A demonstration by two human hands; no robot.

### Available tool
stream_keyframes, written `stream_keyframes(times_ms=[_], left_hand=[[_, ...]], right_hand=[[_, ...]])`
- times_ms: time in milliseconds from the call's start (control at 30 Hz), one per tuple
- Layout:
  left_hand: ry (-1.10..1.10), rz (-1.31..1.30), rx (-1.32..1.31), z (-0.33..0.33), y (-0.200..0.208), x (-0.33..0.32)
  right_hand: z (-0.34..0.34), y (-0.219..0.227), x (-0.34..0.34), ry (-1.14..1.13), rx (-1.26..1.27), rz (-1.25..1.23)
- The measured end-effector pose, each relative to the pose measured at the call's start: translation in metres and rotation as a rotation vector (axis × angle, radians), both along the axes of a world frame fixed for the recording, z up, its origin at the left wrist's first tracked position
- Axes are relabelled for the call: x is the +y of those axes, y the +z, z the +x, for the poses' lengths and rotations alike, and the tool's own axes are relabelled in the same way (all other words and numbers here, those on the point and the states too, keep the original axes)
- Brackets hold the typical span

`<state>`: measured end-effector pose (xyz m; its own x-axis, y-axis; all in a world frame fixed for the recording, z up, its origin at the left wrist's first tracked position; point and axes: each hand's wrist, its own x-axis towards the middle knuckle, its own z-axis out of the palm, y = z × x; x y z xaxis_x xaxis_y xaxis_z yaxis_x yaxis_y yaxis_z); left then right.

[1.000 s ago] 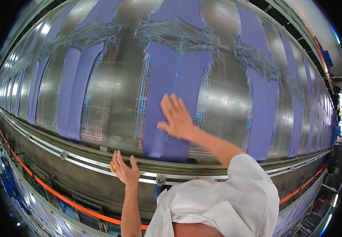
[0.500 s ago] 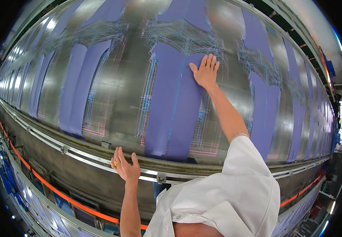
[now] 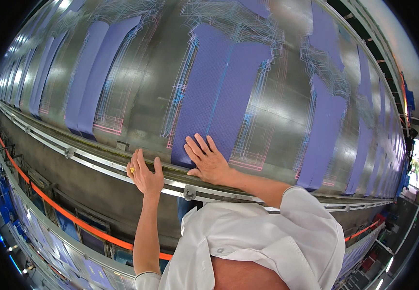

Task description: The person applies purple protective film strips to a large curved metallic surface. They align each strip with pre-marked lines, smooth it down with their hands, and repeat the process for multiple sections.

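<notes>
A purple cut fabric panel (image 3: 221, 92) with a fine dotted texture lies flat in front of me on a long metal table (image 3: 144, 92). My right hand (image 3: 208, 162) rests palm down at the panel's near end, fingers spread. Its wrist crosses the table's near edge. To the left, my left hand (image 3: 146, 175) is over the metal rail (image 3: 100, 159) along that edge, fingers stretched out and holding nothing. A yellow ring is on one of its fingers. Whether this hand touches the rail I cannot tell.
Similar purple panels (image 3: 100, 72) lie in rows to both sides, among blue, white and pink outlines on the metal. A round clamp-like fitting (image 3: 189, 193) sits on the rail. Behind it run a walkway and an orange strip (image 3: 86, 232), with another table beyond.
My right hand has come from the panel's far right corner down to its near end. The left hand stays by the rail. The whole view has shifted slightly.
</notes>
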<state>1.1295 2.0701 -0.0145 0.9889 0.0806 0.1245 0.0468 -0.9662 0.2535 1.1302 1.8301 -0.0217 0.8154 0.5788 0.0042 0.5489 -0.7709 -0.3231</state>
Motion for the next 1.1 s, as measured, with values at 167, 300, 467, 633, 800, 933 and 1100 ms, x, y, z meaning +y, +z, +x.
stream_keyframes(times_ms=[167,300,467,633,800,933,1100], left_hand=[[0.001,-0.020,-0.039,-0.002,0.000,0.001],[0.008,-0.016,-0.050,-0.001,-0.003,0.001],[0.012,-0.044,-0.063,0.003,0.004,-0.004],[0.036,-0.086,-0.084,0.000,0.000,0.000],[0.031,-0.129,-0.096,-0.004,-0.003,0.005],[-0.004,-0.138,-0.120,-0.004,0.002,0.008],[-0.077,-0.429,-0.210,-0.016,0.016,0.019]], right_hand=[[0.083,-0.006,-0.002,0.037,-0.066,-0.010],[0.179,-0.026,0.007,-0.274,-0.200,0.006],[0.206,-0.040,0.021,-0.403,-0.253,0.049],[0.092,-0.015,0.070,-0.105,-0.076,0.037],[0.052,-0.007,0.081,0.070,-0.023,0.028],[0.051,-0.007,0.083,0.005,-0.018,0.042],[0.049,-0.006,0.091,-0.178,0.021,0.011]])
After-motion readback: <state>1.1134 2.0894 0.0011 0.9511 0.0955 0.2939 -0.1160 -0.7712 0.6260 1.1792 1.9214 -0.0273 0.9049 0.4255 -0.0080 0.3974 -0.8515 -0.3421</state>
